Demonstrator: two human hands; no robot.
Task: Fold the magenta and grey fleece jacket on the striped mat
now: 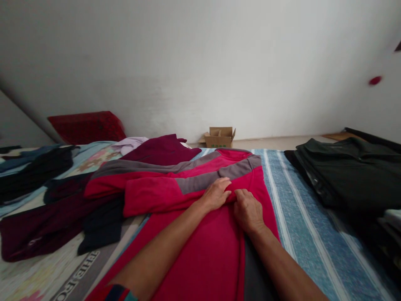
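The fleece [200, 234] is crimson with grey bands. The sheet [313, 225] is blue with white stripes. The pillow [86, 126] is dark red.

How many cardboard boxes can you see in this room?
1. A small open brown cardboard box sits on the floor against the white wall, beyond the red and grey fleece jacket under both hands. Others may be hidden behind the clothes.

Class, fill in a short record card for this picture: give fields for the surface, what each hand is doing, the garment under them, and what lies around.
surface: blue striped bedcover
left hand: flat on the red fleece jacket, fingers at a fold
right hand: flat on the same jacket, beside the left
jacket trim: grey bands
to the left: dark maroon clothes
to the right: black garments
far back: cardboard box, red pillow
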